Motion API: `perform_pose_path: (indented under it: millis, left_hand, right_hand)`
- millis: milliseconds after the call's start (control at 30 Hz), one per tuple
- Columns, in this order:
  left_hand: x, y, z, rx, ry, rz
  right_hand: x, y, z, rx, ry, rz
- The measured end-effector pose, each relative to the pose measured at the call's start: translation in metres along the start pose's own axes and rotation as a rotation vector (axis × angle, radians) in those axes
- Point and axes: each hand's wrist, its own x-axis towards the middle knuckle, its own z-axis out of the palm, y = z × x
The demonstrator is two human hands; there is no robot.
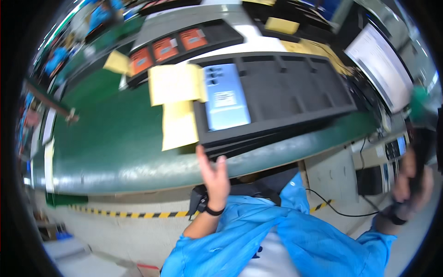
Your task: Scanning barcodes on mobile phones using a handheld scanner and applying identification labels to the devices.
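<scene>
My left hand (216,182) is at the front left corner of a stack of black foam trays (286,121). Its fingers are apart, with a fingertip at the tray's edge; I cannot tell whether it touches. In the top tray's leftmost slot lies a blue phone (227,113), camera lenses at the far end and a white code label on its back. Off to the far right, my right hand (410,184) is closed around the black handle of what looks like a handheld barcode scanner (422,134), greenish at its top and smeared by motion.
Yellow paper sheets (173,85) overlap the tray's left side. Behind is another black tray (210,34) with several orange-red pieces (164,49). A lit monitor (380,64) stands at the right. The green tabletop (101,138) has a rounded front edge; a black cable (341,214) hangs below.
</scene>
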Motion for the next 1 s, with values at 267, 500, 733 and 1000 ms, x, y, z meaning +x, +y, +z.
perform_pose_path:
  millis: [267, 500, 733, 1000]
  left_hand:
    - [0.000, 0.017, -0.020, 0.193, -0.068, 0.202]
    - [-0.006, 0.015, -0.029, 0.243, -0.073, 0.251]
    - [-0.007, 0.009, -0.022, 0.268, -0.095, 0.287]
    - [-0.009, 0.005, -0.024, 0.294, -0.035, 0.264]
  right_hand:
    - [0.170, 0.136, 0.154, 0.583, -0.220, 0.552]
    - [0.183, 0.141, 0.169, 0.710, -0.102, 0.635]
    - [0.184, 0.140, 0.164, 0.685, -0.028, 0.589]
    - [0.183, 0.147, 0.153, 0.696, -0.065, 0.573]
